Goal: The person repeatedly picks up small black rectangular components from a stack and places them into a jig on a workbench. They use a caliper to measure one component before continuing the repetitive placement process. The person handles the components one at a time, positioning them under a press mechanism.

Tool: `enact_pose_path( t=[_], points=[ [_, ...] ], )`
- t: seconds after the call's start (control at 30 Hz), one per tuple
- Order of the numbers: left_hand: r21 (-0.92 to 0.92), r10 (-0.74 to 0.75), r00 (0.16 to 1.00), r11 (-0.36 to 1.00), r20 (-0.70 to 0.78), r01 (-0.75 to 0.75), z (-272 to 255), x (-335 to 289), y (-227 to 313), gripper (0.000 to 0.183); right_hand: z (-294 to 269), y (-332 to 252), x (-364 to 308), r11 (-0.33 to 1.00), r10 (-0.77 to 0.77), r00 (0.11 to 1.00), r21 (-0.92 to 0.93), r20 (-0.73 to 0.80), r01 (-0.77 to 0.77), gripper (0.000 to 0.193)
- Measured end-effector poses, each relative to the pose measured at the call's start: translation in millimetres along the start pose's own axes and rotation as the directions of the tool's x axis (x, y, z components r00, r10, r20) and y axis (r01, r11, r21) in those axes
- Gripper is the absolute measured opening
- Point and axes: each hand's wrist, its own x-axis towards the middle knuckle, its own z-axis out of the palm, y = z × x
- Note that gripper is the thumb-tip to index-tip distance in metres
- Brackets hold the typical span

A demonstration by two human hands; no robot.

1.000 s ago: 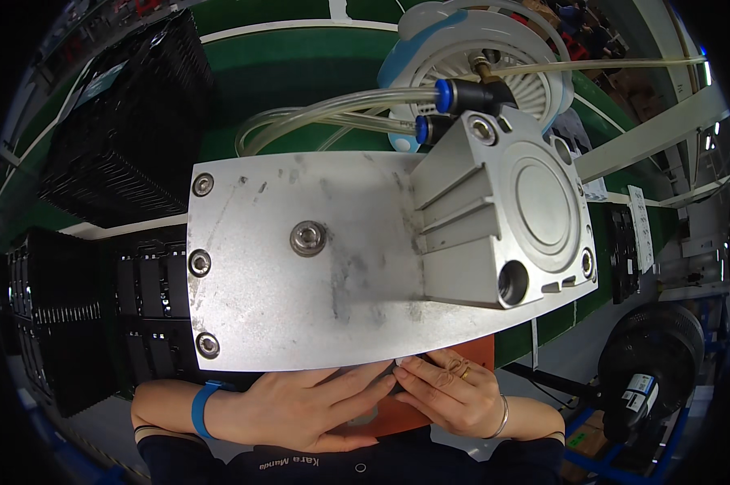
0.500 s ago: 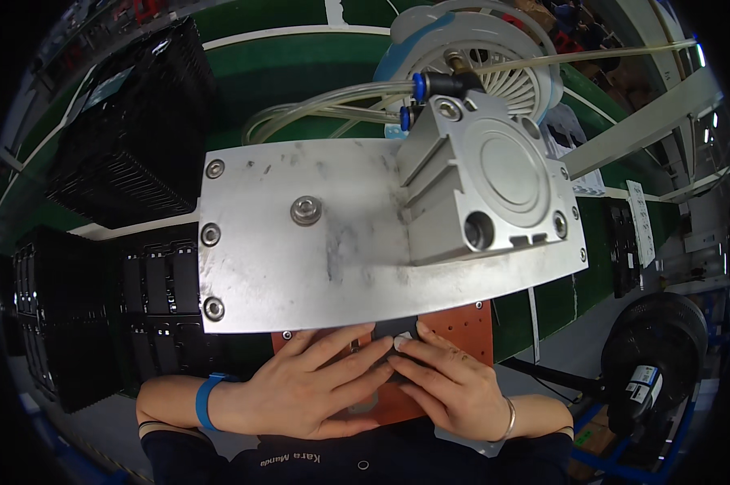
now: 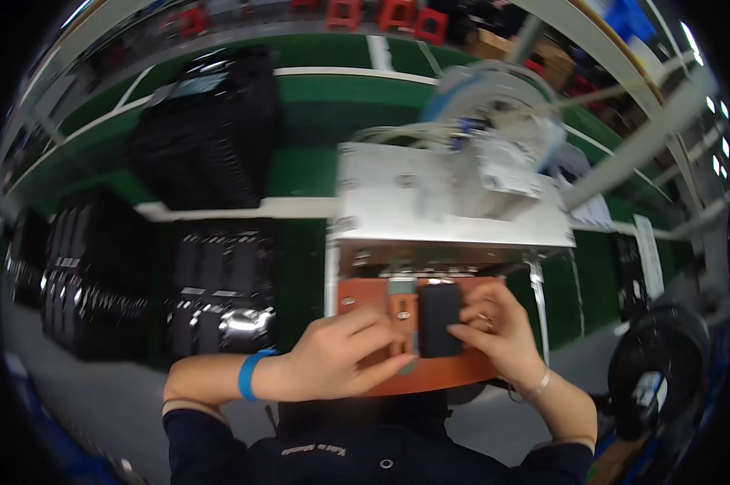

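Apart now are the left grip (image 3: 340, 352) and right grip (image 3: 501, 333), whose fingers met a moment ago. Beyond them stands a silver press (image 3: 417, 215); an orange plate (image 3: 454, 373) spreads beneath. From here the left looks half open, its contact unclear; the right, half open too, has its thumb against the black block (image 3: 439, 322) between them.

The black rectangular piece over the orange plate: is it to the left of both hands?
No, the black rectangular piece is between the left hand and the right hand.

Your left hand (image 3: 340, 353) is kinda smeared, can't tell what it's touching. Your shirt (image 3: 316, 466) gets cut off below, and the fan (image 3: 501, 101) is blurry.
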Motion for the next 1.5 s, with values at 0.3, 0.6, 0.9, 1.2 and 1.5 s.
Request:
enact_pose_path(
  t=[0.3, 0.6, 0.9, 1.2, 1.5],
  points=[
    [-0.493, -0.506, 0.838, 0.793, -0.203, 0.359, -37.3, -73.6, 3.9, 0.024, 51.6, -2.6, -43.6, 0.965, -0.262, 0.959, 0.012, 0.112, 0.262, 0.062],
    [0.259, -0.474, 0.687, 0.686, -0.551, 0.680, -60.4, -160.6, -44.9, 0.034, 47.9, -0.5, -33.0, 0.735, -0.407, 0.817, -0.384, 0.408, 0.558, 0.019],
    [0.305, -0.478, 0.363, 0.199, -0.800, 0.932, -115.8, -212.0, -65.9, 0.046, 36.2, -0.5, -38.7, 0.646, -0.474, 0.760, -0.412, 0.444, 0.643, 0.016],
    [-0.632, -0.832, 0.249, 0.543, -0.496, 0.553, -152.5, -214.8, -57.3, 0.029, 26.5, 12.4, -37.3, 0.723, -0.446, 0.812, -0.383, 0.376, 0.574, 0.012],
    [-0.564, -0.746, 0.425, 0.666, -0.513, 0.488, -215.7, -188.4, 28.2, 0.043, 26.9, 4.5, -40.1, 0.728, -0.445, 0.818, -0.385, 0.364, 0.567, 0.014]
  ],
)
